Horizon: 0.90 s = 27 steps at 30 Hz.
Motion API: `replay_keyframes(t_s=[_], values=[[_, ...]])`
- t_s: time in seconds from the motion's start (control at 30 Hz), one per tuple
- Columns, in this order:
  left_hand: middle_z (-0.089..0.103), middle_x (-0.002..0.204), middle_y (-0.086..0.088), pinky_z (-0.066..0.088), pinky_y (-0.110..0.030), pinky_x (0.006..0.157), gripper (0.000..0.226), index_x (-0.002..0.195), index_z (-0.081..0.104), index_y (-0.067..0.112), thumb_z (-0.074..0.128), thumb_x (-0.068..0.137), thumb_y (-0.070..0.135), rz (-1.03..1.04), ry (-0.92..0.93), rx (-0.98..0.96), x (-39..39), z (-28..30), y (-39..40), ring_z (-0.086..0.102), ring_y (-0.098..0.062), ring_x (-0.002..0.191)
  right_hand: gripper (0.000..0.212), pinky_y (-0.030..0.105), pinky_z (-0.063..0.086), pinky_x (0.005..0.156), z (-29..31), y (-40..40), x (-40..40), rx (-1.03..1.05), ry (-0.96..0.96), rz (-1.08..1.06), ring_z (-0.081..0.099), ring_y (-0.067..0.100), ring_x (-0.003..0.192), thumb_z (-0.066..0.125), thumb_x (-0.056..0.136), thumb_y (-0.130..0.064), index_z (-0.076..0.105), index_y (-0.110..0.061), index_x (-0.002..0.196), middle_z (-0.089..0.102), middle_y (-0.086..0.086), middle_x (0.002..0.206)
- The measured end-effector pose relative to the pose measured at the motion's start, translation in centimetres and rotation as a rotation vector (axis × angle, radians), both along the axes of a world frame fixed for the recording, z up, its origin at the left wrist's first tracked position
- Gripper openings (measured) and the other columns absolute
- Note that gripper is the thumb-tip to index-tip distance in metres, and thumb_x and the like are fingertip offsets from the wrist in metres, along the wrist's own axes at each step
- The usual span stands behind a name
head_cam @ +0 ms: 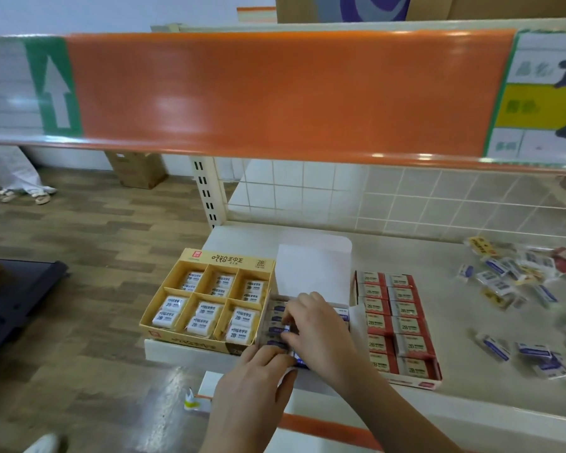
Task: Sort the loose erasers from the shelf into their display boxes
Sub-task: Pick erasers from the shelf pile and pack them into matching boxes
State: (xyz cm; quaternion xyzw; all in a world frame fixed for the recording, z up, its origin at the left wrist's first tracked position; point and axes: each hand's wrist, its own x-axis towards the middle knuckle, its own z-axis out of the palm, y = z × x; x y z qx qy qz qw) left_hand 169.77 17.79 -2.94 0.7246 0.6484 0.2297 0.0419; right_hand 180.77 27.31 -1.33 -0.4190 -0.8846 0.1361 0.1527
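Observation:
Three display boxes stand side by side on the cream shelf. The yellow box on the left holds white erasers in six compartments. In the middle sits a white box with its lid flap raised and blue-labelled erasers inside. The red box to its right is filled with red-and-cream erasers. My right hand is over the middle box, fingertips pinching a blue-labelled eraser among the rows. My left hand presses against that box's front edge. Loose wrapped erasers lie scattered at the right.
An orange shelf front hangs overhead, close to the camera. A wire grid back panel closes the shelf behind. A cardboard carton and a person's feet are on the wooden floor at left. A small wrapper lies on the floor.

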Motion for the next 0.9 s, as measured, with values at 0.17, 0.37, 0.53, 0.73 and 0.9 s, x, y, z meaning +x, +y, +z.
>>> replay_keyframes(t_s=[0.17, 0.37, 0.53, 0.73, 0.9], values=[[0.063, 0.074, 0.021, 0.050, -0.012, 0.050, 0.020, 0.070, 0.068, 0.036, 0.050, 0.076, 0.042, -0.036, 0.028, -0.032, -0.2, 0.1, 0.2, 0.060, 0.000, 0.067, 0.019, 0.019, 0.033, 0.082, -0.2, -0.1, -0.1, -0.002, 0.021, -0.041, 0.041, 0.011, 0.101, 0.056, 0.090, -0.027, 0.053, -0.019, 0.106, 0.052, -0.004, 0.108], [0.062, 0.073, 0.020, 0.050, -0.013, 0.046, 0.010, 0.069, 0.067, 0.035, 0.063, 0.077, 0.040, -0.063, 0.024, -0.061, -0.3, 0.4, 0.1, 0.061, -0.002, 0.067, 0.018, 0.020, 0.035, 0.082, -0.2, 0.0, -0.2, -0.016, 0.027, -0.054, 0.041, 0.011, 0.101, 0.055, 0.090, -0.027, 0.053, -0.019, 0.107, 0.052, -0.004, 0.109], [0.062, 0.068, 0.022, 0.044, -0.009, 0.051, 0.028, 0.065, 0.068, 0.036, 0.090, 0.049, 0.036, -0.073, 0.083, -0.114, 0.3, 1.8, 0.6, 0.060, 0.001, 0.065, 0.023, 0.024, 0.039, 0.082, -0.1, 0.4, 0.0, -0.043, 0.019, -0.030, 0.042, 0.012, 0.101, 0.058, 0.089, -0.033, 0.055, -0.019, 0.107, 0.053, -0.003, 0.108], [0.054, 0.124, 0.019, 0.039, -0.014, 0.090, 0.030, 0.123, 0.054, 0.033, 0.039, 0.098, 0.040, -0.030, 0.090, -0.117, 0.3, 3.2, 1.2, 0.044, -0.001, 0.116, 0.025, 0.012, 0.035, 0.068, 1.0, 0.9, 1.3, -0.030, 0.030, 0.020, 0.047, 0.008, 0.093, 0.057, 0.090, -0.037, 0.062, -0.018, 0.107, 0.060, -0.002, 0.103], [0.054, 0.126, 0.016, 0.039, -0.016, 0.086, 0.034, 0.124, 0.052, 0.032, 0.031, 0.099, 0.043, 0.006, 0.185, -0.076, 1.6, 5.7, 3.9, 0.044, -0.003, 0.116, 0.025, 0.026, 0.038, 0.095, 2.9, 2.1, 4.2, -0.020, -0.018, -0.051, 0.044, 0.011, 0.111, 0.049, 0.095, -0.036, 0.056, -0.022, 0.115, 0.055, -0.004, 0.119]])
